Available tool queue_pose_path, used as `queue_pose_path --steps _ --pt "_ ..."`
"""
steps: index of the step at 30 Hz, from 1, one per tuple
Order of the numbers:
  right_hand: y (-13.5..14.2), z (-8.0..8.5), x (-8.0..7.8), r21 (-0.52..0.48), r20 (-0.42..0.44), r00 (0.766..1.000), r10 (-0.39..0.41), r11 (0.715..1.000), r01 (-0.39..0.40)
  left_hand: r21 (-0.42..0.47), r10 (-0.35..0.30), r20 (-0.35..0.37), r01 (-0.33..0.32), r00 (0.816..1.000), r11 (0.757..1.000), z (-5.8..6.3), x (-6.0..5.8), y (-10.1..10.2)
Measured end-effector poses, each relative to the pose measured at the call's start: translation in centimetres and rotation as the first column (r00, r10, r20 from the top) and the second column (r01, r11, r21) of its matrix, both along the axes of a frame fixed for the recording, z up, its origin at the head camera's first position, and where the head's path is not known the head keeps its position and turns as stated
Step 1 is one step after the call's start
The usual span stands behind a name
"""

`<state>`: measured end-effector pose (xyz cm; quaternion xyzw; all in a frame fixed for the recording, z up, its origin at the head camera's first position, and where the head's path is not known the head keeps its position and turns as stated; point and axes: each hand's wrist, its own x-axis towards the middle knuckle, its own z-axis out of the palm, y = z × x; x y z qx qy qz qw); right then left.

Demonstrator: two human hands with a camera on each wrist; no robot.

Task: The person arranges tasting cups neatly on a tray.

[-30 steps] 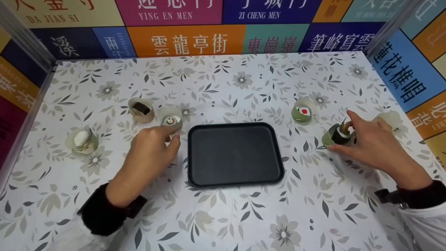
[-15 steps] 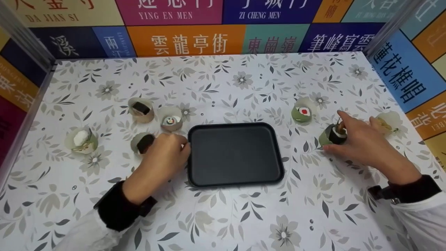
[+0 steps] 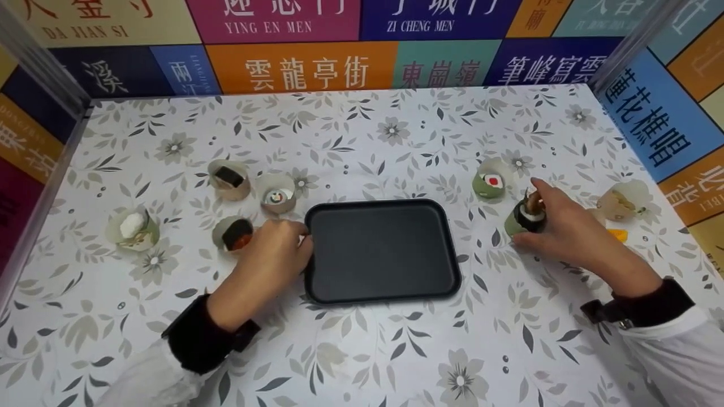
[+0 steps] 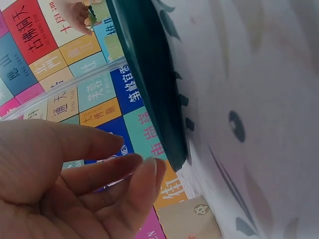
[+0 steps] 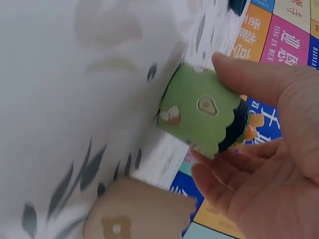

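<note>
My right hand (image 3: 565,229) holds a green paper baking cup (image 5: 197,112) between thumb and fingers. Avocado pictures decorate the cup's side, and a dark seaweed-wrapped sushi roll (image 3: 530,217) with a brown, shrimp-like topping pokes out of it. On the other side, my left hand (image 3: 271,251) has loosely bent fingers with nothing between them, as the left wrist view (image 4: 94,179) shows. Its fingertips are right by the left rim of a black rectangular tray (image 3: 382,251). Just behind that hand stands a cup with a dark and orange-red sushi piece (image 3: 235,234), partly covered by the hand.
At left are cups with a white-topped piece (image 3: 133,226), a black-topped piece (image 3: 229,178) and a small roll (image 3: 277,195). At right stand a green cup with a red-centred roll (image 3: 491,182) and a beige cup (image 3: 619,203); a yellow piece (image 3: 617,234) shows behind my right hand.
My left hand has moved right to the tray's edge, uncovering the orange-red sushi cup. The right hand has shifted left with the green cup, and the yellow piece has come into view.
</note>
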<state>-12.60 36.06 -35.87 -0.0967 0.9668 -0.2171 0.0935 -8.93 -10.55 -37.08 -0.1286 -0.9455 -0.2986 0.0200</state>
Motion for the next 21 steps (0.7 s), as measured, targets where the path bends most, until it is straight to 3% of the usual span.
queue_pose_path --steps 8,13,21 --pt "-1.3 -0.8 0.3 -0.084 0.03 0.99 -0.137 0.987 0.139 -0.04 0.041 0.084 -0.038 0.996 0.998 -0.3 0.3 0.2" --pt "-1.5 -1.3 0.5 -0.073 0.077 0.984 -0.161 0.983 0.167 -0.044 0.065 0.11 -0.06 0.992 0.997 -0.6 0.4 0.1" --pt "-1.5 -1.7 0.8 -0.031 0.058 0.978 -0.199 0.979 0.201 -0.052 0.084 0.139 -0.078 0.987 0.996 -0.8 0.1 0.2"
